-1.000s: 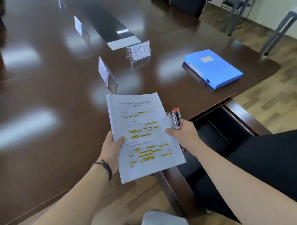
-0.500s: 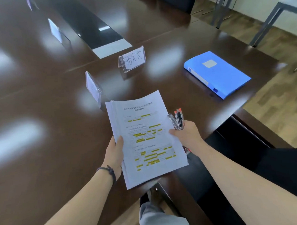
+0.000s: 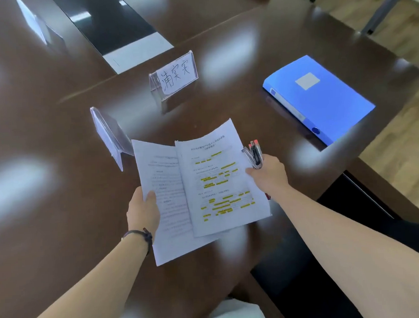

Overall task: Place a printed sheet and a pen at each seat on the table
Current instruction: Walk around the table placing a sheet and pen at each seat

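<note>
Two sheets [image 3: 219, 182] fan apart above the table [image 3: 61, 189]: the right hand [image 3: 269, 175] pinches the top, highlighted one while also clutching a bunch of pens [image 3: 254, 154], and the left hand [image 3: 143, 209] grips the rest of the stack [image 3: 167, 208]. Splitting them this way likely frees one copy for the seat by the name card [image 3: 176, 76].

Bare table [image 3: 249, 104] between name stand [image 3: 173, 76] and blue folder [image 3: 321, 98].

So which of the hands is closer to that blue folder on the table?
The right hand. It holds the pens and a sheet's edge, just short of the blue folder. The left hand grips the other sheets farther off, on the far side of the papers.
</note>
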